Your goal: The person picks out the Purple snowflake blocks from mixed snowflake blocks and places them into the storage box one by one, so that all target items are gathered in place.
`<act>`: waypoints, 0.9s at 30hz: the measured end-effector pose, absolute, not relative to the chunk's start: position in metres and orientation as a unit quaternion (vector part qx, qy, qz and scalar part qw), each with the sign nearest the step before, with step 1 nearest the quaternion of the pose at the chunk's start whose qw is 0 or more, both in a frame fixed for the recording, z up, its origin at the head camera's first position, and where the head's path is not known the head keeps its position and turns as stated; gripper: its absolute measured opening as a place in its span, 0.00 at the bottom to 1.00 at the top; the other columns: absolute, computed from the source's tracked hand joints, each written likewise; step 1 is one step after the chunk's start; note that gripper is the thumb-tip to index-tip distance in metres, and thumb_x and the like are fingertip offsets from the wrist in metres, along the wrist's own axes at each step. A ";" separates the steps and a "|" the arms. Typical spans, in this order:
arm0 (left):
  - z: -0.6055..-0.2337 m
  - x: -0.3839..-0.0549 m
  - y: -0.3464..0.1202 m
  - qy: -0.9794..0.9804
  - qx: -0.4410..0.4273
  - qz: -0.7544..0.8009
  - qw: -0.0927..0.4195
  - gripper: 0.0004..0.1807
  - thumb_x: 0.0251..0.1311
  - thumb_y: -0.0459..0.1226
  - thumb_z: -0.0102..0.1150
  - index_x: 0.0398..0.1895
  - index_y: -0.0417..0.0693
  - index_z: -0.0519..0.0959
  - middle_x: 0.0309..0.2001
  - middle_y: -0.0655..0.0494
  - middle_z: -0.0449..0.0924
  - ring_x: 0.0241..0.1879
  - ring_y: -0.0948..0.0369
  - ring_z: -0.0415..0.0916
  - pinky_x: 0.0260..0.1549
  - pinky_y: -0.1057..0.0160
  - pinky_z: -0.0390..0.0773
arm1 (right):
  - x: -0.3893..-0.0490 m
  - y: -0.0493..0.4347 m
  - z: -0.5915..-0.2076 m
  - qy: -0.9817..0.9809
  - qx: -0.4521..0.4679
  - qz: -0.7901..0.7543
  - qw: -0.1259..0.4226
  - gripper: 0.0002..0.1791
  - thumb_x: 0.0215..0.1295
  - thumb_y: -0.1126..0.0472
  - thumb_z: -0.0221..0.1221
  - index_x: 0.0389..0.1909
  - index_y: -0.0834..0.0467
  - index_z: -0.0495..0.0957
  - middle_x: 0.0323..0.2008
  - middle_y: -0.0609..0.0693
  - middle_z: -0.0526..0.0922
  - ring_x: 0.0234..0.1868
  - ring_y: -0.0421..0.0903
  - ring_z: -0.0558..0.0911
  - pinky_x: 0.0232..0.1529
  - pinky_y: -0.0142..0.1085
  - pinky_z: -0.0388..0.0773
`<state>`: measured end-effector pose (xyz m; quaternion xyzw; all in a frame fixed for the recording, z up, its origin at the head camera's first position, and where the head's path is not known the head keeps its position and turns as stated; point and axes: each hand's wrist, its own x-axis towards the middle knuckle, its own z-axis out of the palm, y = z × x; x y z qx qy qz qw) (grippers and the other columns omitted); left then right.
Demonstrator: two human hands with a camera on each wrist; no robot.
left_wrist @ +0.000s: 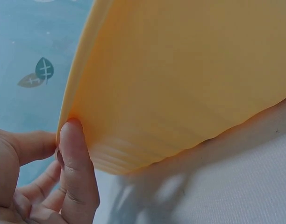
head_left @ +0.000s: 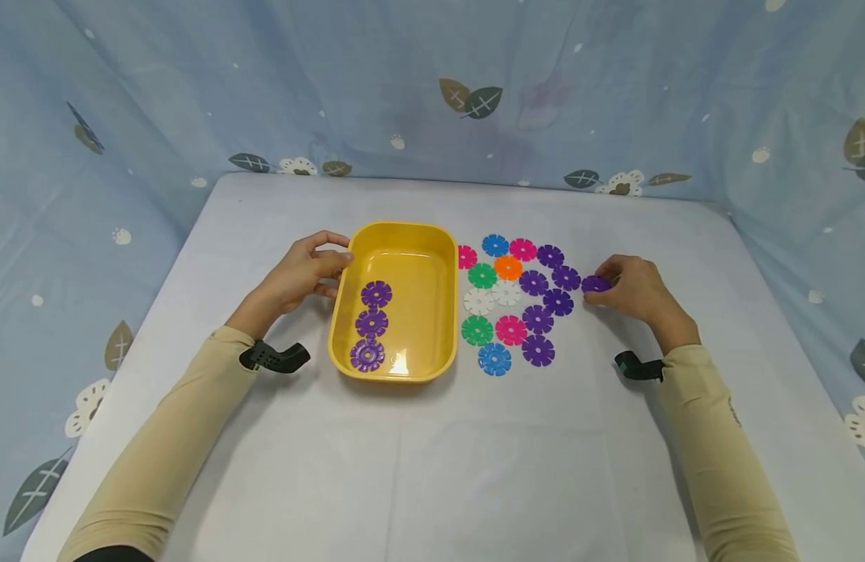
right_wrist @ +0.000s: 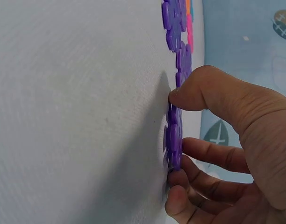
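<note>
My left hand pinches the left rim of a yellow plastic tray, thumb on one side and fingers on the other, as the left wrist view shows. Inside the tray, three purple notched discs lie in a row along the left side. On the right, my right hand pinches a purple notched disc between thumb and fingers, low over the cloth at the right end of the loose discs. In the right wrist view that disc stands edge-on to the camera, close to other purple discs.
Right of the tray, loose notched discs lie flat on the white cloth: several purple ones, plus blue, pink, green, white and orange. A patterned blue curtain hangs around the table.
</note>
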<state>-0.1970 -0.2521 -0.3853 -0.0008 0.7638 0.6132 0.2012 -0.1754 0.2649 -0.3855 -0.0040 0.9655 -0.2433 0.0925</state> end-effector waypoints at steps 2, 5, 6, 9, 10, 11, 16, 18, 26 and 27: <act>-0.385 -0.197 -0.252 0.764 -0.001 0.613 0.202 0.22 0.73 0.43 0.56 0.65 0.48 0.67 0.46 0.45 0.81 0.35 0.56 0.80 0.28 0.62 0.85 | -0.175 0.265 -0.386 0.966 -0.007 -0.243 0.088 0.28 0.55 0.55 0.73 0.50 0.69 0.78 0.46 0.66 0.80 0.46 0.61 0.77 0.46 0.54 0.79; -0.385 -0.197 -0.252 0.766 -0.001 0.611 0.202 0.23 0.73 0.44 0.56 0.65 0.48 0.67 0.47 0.44 0.81 0.35 0.57 0.80 0.28 0.62 0.85 | -0.172 0.266 -0.387 0.966 -0.013 -0.245 0.075 0.27 0.55 0.55 0.73 0.49 0.69 0.79 0.45 0.66 0.81 0.46 0.61 0.77 0.46 0.54 0.78; -0.385 -0.197 -0.252 0.766 -0.001 0.610 0.202 0.23 0.73 0.44 0.56 0.65 0.48 0.67 0.47 0.43 0.81 0.35 0.56 0.79 0.28 0.62 0.85 | -0.171 0.267 -0.387 0.967 -0.014 -0.246 0.071 0.27 0.55 0.55 0.73 0.49 0.69 0.80 0.45 0.66 0.81 0.47 0.61 0.78 0.46 0.55 0.78; -0.384 -0.197 -0.252 0.767 0.000 0.608 0.203 0.23 0.73 0.44 0.56 0.65 0.47 0.67 0.47 0.43 0.81 0.36 0.56 0.79 0.28 0.62 0.85 | -0.168 0.269 -0.388 0.966 -0.017 -0.250 0.062 0.27 0.55 0.55 0.73 0.49 0.69 0.80 0.45 0.67 0.81 0.47 0.62 0.78 0.48 0.56 0.78; -0.384 -0.197 -0.252 0.768 0.001 0.607 0.204 0.23 0.73 0.44 0.56 0.65 0.47 0.66 0.47 0.42 0.81 0.36 0.56 0.80 0.28 0.62 0.85 | -0.167 0.269 -0.388 0.966 -0.017 -0.250 0.060 0.27 0.55 0.55 0.73 0.49 0.69 0.80 0.46 0.67 0.81 0.47 0.62 0.78 0.48 0.56 0.78; -0.383 -0.197 -0.251 0.768 0.002 0.607 0.204 0.23 0.73 0.44 0.56 0.65 0.47 0.66 0.47 0.42 0.80 0.36 0.56 0.79 0.28 0.62 0.85 | -0.167 0.270 -0.388 0.966 -0.018 -0.250 0.058 0.27 0.55 0.54 0.73 0.50 0.69 0.80 0.46 0.67 0.81 0.47 0.62 0.78 0.48 0.56 0.78; -0.382 -0.199 -0.251 0.769 0.006 0.607 0.198 0.23 0.73 0.44 0.56 0.65 0.47 0.67 0.48 0.42 0.80 0.36 0.56 0.79 0.29 0.61 0.85 | -0.164 0.273 -0.385 0.967 -0.017 -0.250 0.044 0.28 0.56 0.53 0.73 0.50 0.69 0.80 0.45 0.66 0.81 0.46 0.61 0.78 0.46 0.55 0.78; -0.382 -0.199 -0.250 0.770 0.005 0.608 0.196 0.23 0.73 0.44 0.56 0.65 0.47 0.67 0.48 0.43 0.80 0.37 0.56 0.79 0.29 0.61 0.85 | -0.164 0.274 -0.384 0.967 -0.015 -0.252 0.038 0.28 0.55 0.53 0.73 0.49 0.69 0.80 0.45 0.66 0.81 0.45 0.61 0.77 0.45 0.54 0.78; -0.385 -0.197 -0.252 0.766 0.003 0.611 0.200 0.22 0.73 0.43 0.56 0.65 0.48 0.67 0.47 0.44 0.81 0.36 0.56 0.79 0.30 0.60 0.85 | -0.159 0.271 -0.378 0.969 -0.013 -0.244 0.034 0.27 0.55 0.53 0.73 0.50 0.68 0.80 0.46 0.65 0.81 0.44 0.59 0.77 0.39 0.50 0.79; -0.386 -0.197 -0.252 0.765 0.003 0.612 0.200 0.22 0.73 0.43 0.56 0.65 0.48 0.67 0.47 0.44 0.81 0.36 0.56 0.79 0.30 0.60 0.86 | -0.158 0.270 -0.377 0.969 -0.014 -0.244 0.033 0.27 0.55 0.54 0.73 0.50 0.68 0.80 0.46 0.65 0.81 0.44 0.59 0.77 0.38 0.49 0.79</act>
